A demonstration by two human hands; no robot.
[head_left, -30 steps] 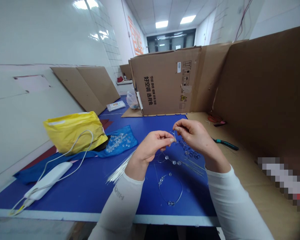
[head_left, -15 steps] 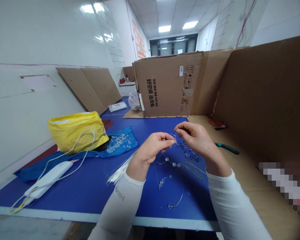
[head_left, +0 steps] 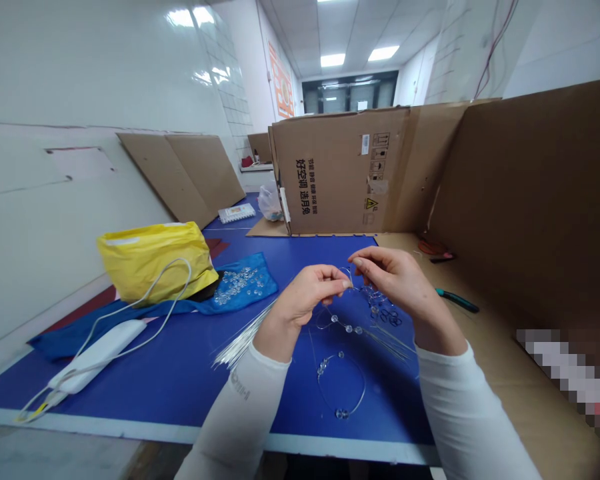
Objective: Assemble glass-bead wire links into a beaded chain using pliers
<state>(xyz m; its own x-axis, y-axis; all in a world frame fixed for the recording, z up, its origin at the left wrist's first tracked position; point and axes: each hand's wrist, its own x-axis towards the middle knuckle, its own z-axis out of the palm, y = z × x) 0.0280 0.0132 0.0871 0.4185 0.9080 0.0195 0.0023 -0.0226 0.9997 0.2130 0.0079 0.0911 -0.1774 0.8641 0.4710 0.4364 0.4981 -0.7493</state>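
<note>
Over the blue table, my left hand (head_left: 310,291) is closed in a pinch on a thin metal wire. Just to its right and slightly higher, my right hand (head_left: 395,275) pinches at the wire's upper end, though the fine tip is hard to see. Below the hands lies a curved wire strung with clear beads (head_left: 349,329). Nearer the table's front edge is a wire loop (head_left: 365,387) carrying several clear beads. Small dark rings (head_left: 391,318) lie beneath my right hand. A bundle of straight wires (head_left: 237,345) passes under my left forearm, and more wires (head_left: 393,343) lie by my right wrist.
At left, a blue cloth (head_left: 267,283) holds loose clear beads, beside a yellow bag (head_left: 155,260) and a white power strip (head_left: 97,357) with its cable. Teal-handled pliers (head_left: 457,299) rest on cardboard at right. A large cardboard box (head_left: 335,177) stands behind.
My right hand has shifted very slightly right and down, its fingertips staying close to my left hand's. The left hand keeps its pinch on the wire. The camera view has moved a little.
</note>
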